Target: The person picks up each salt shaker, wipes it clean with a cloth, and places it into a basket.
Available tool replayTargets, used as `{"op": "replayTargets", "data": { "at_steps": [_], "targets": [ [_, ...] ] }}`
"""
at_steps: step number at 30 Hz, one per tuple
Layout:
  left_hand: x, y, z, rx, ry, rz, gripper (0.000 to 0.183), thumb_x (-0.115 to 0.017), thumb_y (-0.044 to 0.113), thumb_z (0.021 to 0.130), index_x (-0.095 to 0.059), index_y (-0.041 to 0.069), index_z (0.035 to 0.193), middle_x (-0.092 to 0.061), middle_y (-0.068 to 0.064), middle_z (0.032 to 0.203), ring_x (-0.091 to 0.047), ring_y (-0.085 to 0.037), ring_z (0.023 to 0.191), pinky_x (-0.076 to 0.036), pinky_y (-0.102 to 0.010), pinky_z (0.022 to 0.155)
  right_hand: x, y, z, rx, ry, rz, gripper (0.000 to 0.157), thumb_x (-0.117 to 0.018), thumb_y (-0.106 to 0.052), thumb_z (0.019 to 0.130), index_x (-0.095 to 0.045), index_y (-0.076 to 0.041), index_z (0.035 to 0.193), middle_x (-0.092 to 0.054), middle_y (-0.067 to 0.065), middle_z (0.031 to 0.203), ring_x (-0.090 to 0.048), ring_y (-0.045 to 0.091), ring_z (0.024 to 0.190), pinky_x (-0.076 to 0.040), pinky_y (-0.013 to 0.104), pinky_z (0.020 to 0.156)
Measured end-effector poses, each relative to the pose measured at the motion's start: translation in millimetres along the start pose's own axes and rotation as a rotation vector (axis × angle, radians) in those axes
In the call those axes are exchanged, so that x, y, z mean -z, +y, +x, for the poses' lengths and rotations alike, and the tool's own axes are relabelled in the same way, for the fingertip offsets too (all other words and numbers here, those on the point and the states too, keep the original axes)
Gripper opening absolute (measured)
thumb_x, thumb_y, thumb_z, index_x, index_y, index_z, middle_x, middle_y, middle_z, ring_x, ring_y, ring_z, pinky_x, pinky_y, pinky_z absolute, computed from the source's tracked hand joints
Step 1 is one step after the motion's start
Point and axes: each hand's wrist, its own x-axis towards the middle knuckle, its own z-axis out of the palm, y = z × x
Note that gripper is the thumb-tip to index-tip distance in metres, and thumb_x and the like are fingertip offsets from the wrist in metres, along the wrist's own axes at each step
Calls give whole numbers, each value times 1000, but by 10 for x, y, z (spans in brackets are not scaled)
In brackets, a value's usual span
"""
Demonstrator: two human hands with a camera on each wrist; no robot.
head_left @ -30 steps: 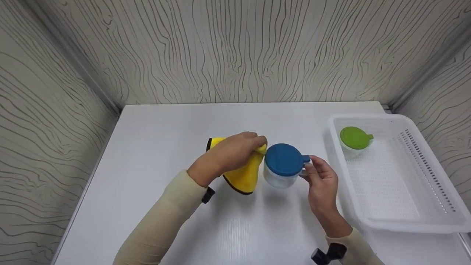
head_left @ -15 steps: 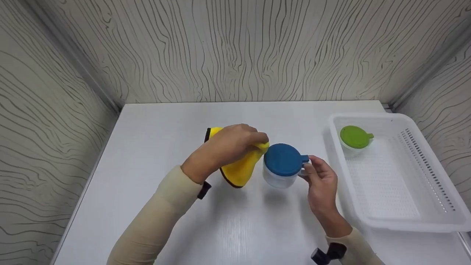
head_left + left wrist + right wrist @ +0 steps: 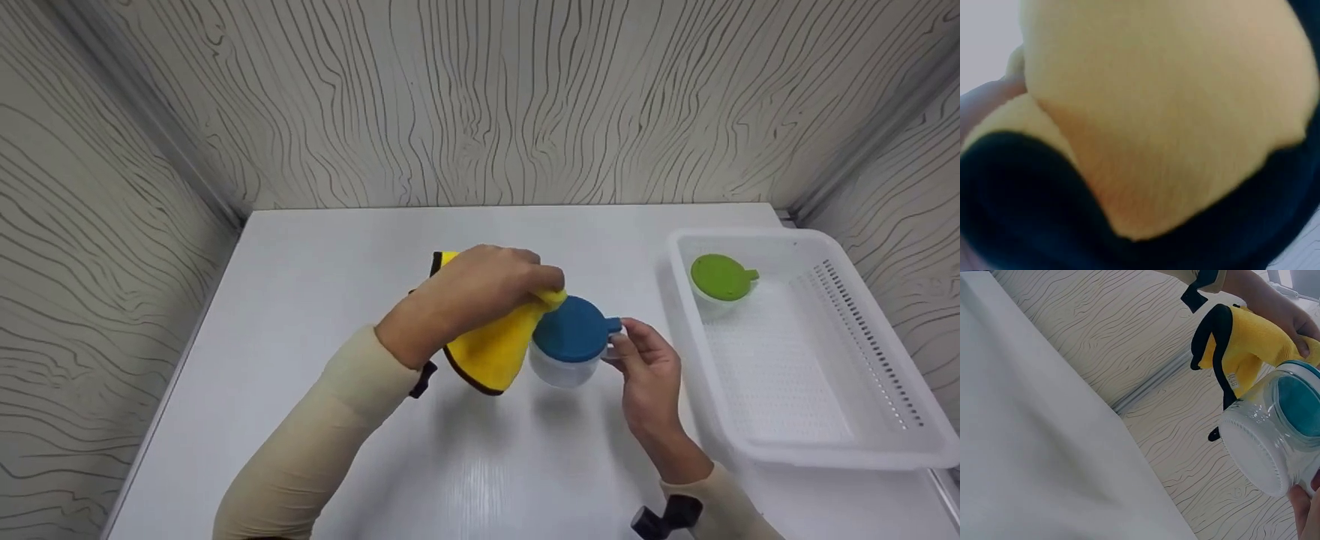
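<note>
My left hand [image 3: 487,289] grips a yellow cloth [image 3: 491,352] with a dark edge, a bunched part of it against the far left of a blue lid [image 3: 574,334]. The lid sits on a clear glass jar [image 3: 564,373], which my right hand [image 3: 651,367] holds by its handle at the right. In the right wrist view the jar [image 3: 1266,433] is raised off the table and its round base shows. The cloth [image 3: 1157,112] fills most of the left wrist view, blurred, and hides the left fingers there.
A white plastic basket [image 3: 787,450] with slotted sides stands on the right of the white table [image 3: 337,300]. Inside its far left corner sits a small jar with a green lid [image 3: 721,277]. Wood-patterned walls [image 3: 480,105] enclose the table at the back and sides.
My left hand has moved up and to the right with the cloth, from the jar's side onto the lid's edge. The jar and right hand have shifted slightly left.
</note>
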Motion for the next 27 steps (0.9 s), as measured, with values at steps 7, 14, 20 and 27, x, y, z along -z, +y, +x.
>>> {"op": "replayTargets", "data": {
  "at_steps": [7, 14, 20, 27],
  "targets": [
    [29, 232, 106, -93, -96, 79, 32, -79, 20, 90, -73, 20, 121, -74, 4, 111, -66, -14, 94, -53, -25, 87, -48, 2, -11, -12, -26, -52, 14, -59, -1, 102, -69, -2, 112, -73, 1, 96, -71, 15, 83, -59, 29, 83],
    [-17, 443, 219, -183, -168, 234, 27, -74, 24, 96, -73, 26, 123, -66, 5, 102, -63, -12, 82, -54, -23, 80, -50, 34, -9, 6, -64, 18, 21, -57, 5, 100, -71, -8, 108, -73, 0, 102, -71, 14, 91, -59, 28, 83],
    [-88, 504, 308, -215, -217, 338, 23, -71, 29, 97, -74, 26, 120, -62, 5, 100, -61, -12, 79, -54, -23, 78, -35, 59, -13, 31, -108, 56, 19, -59, 3, 100, -72, -7, 109, -74, 0, 105, -71, 13, 93, -59, 27, 84],
    [-102, 533, 357, -230, -193, 325, 27, -72, 27, 96, -66, 20, 122, -69, 6, 102, -63, -11, 82, -54, -21, 77, -27, 41, -16, 24, -106, 13, 18, -59, 1, 101, -72, -6, 112, -75, 0, 101, -70, 14, 91, -59, 29, 85]
  ]
}}
